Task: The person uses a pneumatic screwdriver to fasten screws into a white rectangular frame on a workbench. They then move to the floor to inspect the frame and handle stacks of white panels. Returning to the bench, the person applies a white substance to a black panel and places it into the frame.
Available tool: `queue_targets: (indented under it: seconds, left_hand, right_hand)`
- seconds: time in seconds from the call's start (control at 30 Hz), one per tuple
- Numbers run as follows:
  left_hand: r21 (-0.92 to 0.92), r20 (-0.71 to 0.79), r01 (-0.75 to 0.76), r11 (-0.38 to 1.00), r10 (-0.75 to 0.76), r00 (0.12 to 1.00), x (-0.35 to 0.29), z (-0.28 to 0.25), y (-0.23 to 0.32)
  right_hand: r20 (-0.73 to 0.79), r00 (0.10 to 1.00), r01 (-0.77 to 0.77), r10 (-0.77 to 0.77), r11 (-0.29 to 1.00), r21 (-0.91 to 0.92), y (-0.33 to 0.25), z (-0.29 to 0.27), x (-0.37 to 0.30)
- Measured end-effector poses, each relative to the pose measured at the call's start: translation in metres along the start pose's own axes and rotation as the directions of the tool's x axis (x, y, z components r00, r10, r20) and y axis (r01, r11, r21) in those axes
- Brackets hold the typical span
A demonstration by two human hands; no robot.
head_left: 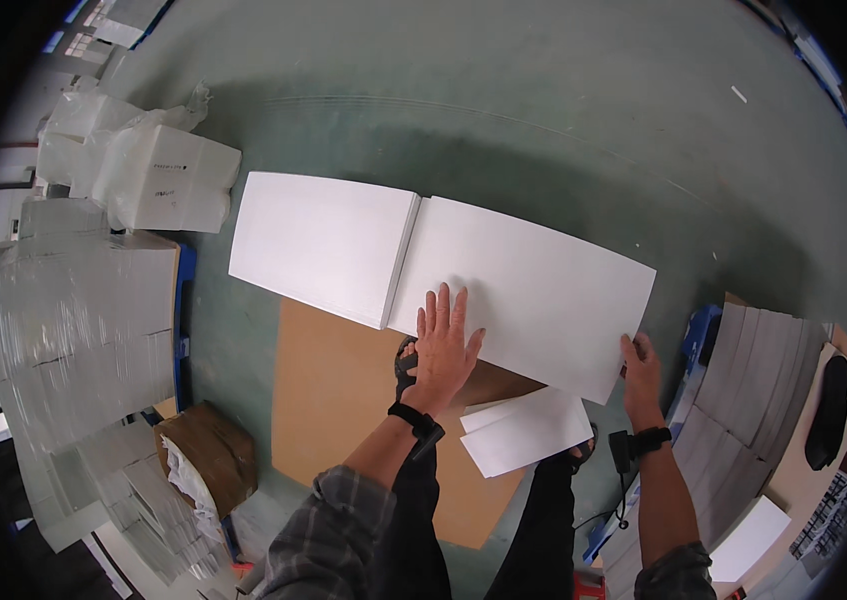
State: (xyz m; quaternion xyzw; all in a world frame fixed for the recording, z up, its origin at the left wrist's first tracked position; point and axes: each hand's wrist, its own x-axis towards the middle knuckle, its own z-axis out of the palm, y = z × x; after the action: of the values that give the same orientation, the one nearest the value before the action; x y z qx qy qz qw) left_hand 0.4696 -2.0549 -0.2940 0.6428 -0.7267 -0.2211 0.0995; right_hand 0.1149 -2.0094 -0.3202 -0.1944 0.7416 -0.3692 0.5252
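Two piles of large white paper lie side by side in front of me. The left pile [323, 245] shows a thick edge where it meets the right pile [543, 280]. My left hand [446, 345] rests flat on the right pile near its front edge, fingers stretched out. At that pile's right end, my right hand [641, 375] has its fingers curled about the edge of the paper; part of its grip is hidden. Smaller white sheets [528, 430] lie below the pile, between my feet.
Brown board [333, 400] covers the floor under my feet. Film-wrapped stacks [93, 320] on a blue pallet and a brown bag [208, 460] stand left. White wrapped blocks [178, 180] sit behind them. On the right are paper stacks [743, 390] and a black object [827, 412].
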Motion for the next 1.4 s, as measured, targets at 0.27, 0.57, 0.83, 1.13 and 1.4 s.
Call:
queue_targets:
  seconds: [0.27,0.57,0.83,1.13,1.4]
  left_hand:
    - [-0.019,0.016,0.040,0.999,-0.040,0.999,0.000,0.018,-0.016]
    - [0.041,0.023,0.046,0.998,-0.047,0.999,0.004,0.023,-0.012]
    - [0.078,-0.020,0.044,0.996,-0.043,0.999,0.004,0.028,-0.016]
    - [0.113,-0.019,0.057,0.992,-0.055,0.998,0.006,0.034,-0.014]
    - [0.150,0.007,0.061,0.987,-0.062,0.998,0.006,0.039,-0.013]
  right_hand:
    - [0.021,0.999,0.050,-0.049,0.996,-0.069,0.019,0.010,0.014]
    - [-0.063,0.990,0.114,-0.125,0.981,-0.155,0.017,0.020,0.007]
    - [-0.076,0.940,0.258,-0.332,0.841,-0.475,0.009,0.036,0.003]
    - [-0.079,0.914,0.290,-0.398,0.778,-0.558,0.033,0.036,0.002]
    - [-0.108,0.932,0.212,-0.346,0.763,-0.611,0.030,0.040,-0.001]
